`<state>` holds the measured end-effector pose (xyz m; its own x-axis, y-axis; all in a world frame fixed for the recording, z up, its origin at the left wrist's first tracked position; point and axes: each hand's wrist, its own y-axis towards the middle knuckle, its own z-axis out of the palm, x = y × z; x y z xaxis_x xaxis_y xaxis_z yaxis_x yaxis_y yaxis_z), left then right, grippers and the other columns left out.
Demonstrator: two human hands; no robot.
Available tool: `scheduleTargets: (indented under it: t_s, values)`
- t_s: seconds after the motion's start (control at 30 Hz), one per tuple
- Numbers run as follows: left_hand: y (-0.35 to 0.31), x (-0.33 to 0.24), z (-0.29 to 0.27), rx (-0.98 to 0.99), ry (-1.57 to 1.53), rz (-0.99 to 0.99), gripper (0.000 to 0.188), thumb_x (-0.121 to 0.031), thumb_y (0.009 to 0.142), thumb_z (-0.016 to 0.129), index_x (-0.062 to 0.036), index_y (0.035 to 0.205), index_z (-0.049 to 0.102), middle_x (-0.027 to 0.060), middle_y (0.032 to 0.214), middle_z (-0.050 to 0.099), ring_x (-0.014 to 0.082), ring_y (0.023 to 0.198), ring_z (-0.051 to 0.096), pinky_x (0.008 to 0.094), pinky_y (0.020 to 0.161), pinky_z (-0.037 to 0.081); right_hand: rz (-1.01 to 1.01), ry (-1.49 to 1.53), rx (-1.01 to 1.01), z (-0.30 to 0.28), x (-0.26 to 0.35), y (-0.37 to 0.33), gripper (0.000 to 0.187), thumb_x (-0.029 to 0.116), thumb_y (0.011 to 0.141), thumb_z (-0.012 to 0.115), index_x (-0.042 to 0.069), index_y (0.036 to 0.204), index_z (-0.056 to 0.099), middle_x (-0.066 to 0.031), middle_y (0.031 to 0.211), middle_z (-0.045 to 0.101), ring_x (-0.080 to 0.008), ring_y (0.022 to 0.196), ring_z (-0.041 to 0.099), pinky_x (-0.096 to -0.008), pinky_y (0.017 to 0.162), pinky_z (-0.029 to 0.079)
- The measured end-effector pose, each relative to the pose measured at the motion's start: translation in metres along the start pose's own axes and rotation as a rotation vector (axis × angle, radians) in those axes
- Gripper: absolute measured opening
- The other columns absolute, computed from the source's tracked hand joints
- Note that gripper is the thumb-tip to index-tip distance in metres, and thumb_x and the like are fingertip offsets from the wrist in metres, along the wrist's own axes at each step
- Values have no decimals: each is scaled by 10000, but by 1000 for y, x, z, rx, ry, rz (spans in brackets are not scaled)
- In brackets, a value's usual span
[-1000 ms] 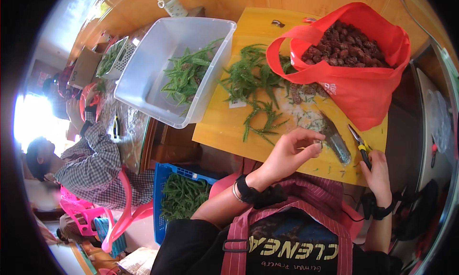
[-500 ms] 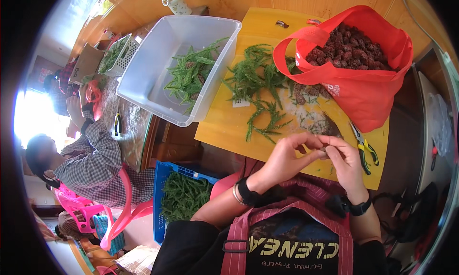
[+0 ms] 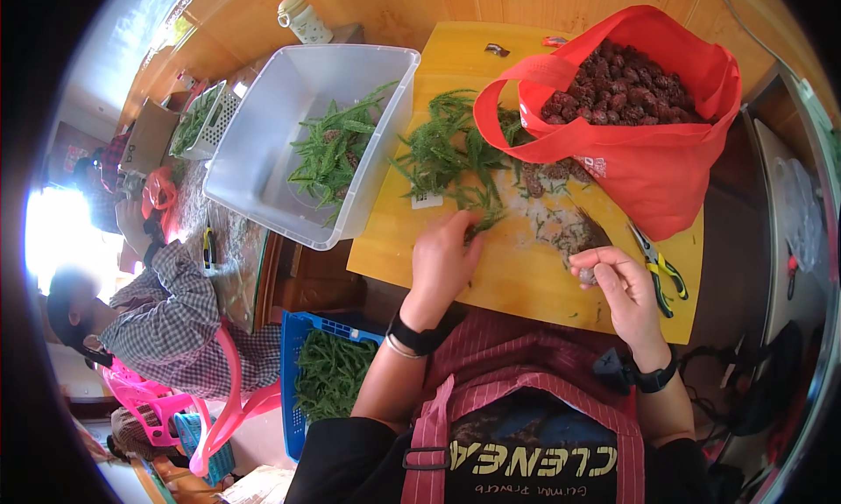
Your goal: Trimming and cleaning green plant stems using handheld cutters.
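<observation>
My left hand reaches over the yellow board, its fingers closed on the tip of an artificial green sprig. More sprigs lie heaped just beyond it. My right hand pinches a small greyish lump between thumb and fingers; its exact kind is too small to make out. Close to that hand lie yellow-and-black pliers and a bundle of thin dark wires. Brown pine cones rest on the board among white flecks and green bits.
A red bag full of dark cones stands at the back right. Left of the board sits a clear plastic bin with sprigs inside. A blue crate of greenery is below. Another person works at the left.
My hands have come apart. The left hand has moved left to the sprig, while the right stays near the pliers, with the small lump now showing in its fingers.
</observation>
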<state>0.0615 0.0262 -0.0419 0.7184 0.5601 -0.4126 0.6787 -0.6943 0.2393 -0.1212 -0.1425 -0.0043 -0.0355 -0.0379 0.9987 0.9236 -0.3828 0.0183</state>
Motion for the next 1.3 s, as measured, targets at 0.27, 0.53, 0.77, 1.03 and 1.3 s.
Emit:
scheduleTargets:
  t_s: [0.27,0.53,0.77,1.03,1.3]
  values:
    - [-7,-39,-35,425,-1486,-310,201,-64,910,472,16,1095,474,77,899,592,149,830,575,277,769,450,-167,-175,115,-2,13,15,199,121,923,458,-14,928,605,-143,1148,535,-130,900,542,-242,782,428]
    - [-9,-43,-21,587,-1921,-333,261,-105,877,542,3,1107,482,56,931,564,122,848,525,264,786,423,-152,-205,245,-4,19,14,182,140,893,524,-5,869,632,-102,955,581,-168,828,534,-268,756,419]
    - [-6,-57,-17,496,-1524,-182,480,-131,644,820,-59,974,479,6,867,478,64,786,430,219,703,379,-153,-235,190,1,24,11,194,160,888,539,-7,829,618,-75,822,551,-173,797,527,-268,728,413]
    - [-7,-66,-9,132,-1464,-98,343,-82,693,778,-24,913,520,0,815,496,60,767,477,224,671,417,-169,-152,142,1,24,10,194,164,883,550,-8,815,606,-87,839,549,-175,802,524,-266,711,408]
    - [-7,-70,-8,-115,-1123,227,205,97,794,533,1,972,508,78,924,486,126,672,504,246,593,431,-187,-215,135,5,26,7,190,151,882,531,-11,817,605,-77,834,559,-175,839,503,-269,726,401]
